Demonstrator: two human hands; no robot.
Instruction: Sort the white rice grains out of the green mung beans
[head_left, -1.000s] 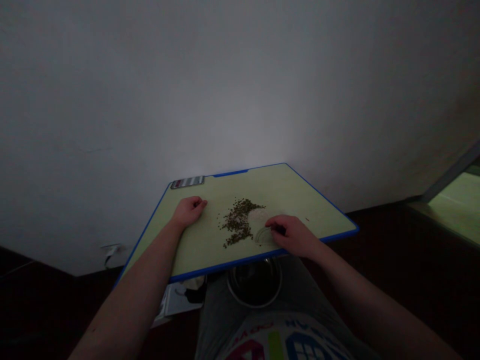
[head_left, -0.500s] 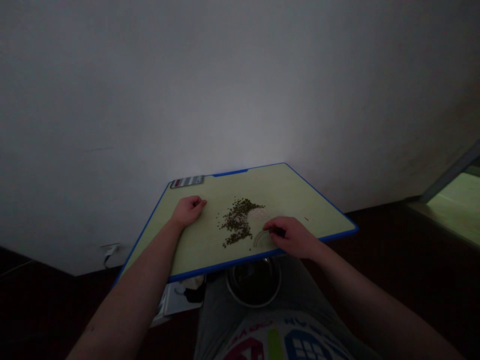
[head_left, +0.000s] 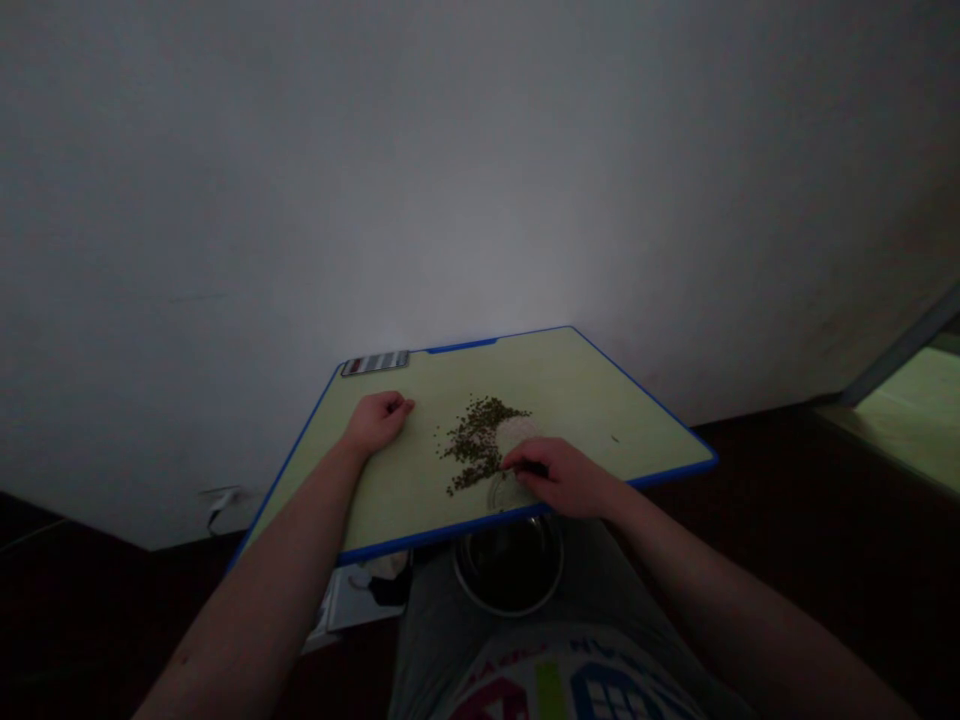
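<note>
A spread of small dark green grains, which look like beans, lies mid-table, with a round pale heap of finer grains against its right side. My right hand is closed at the front of these, its fingertips beside the lower grains. A clear round-rimmed piece, like a shallow dish or lid, shows under those fingers; my palm covers part of it. Left of the grains, my left hand rests curled on the tabletop, thumb against the fingers; whatever it may hold is hidden.
The pale table has a blue rim and stands against a wall. A phone lies at its far left corner. Between my thighs, below the front edge, sits a metal bowl. A small dark sliver lies at the right.
My right hand has shifted left toward the grains, and the clear round-rimmed piece has moved left with it. My left hand has stayed in place.
</note>
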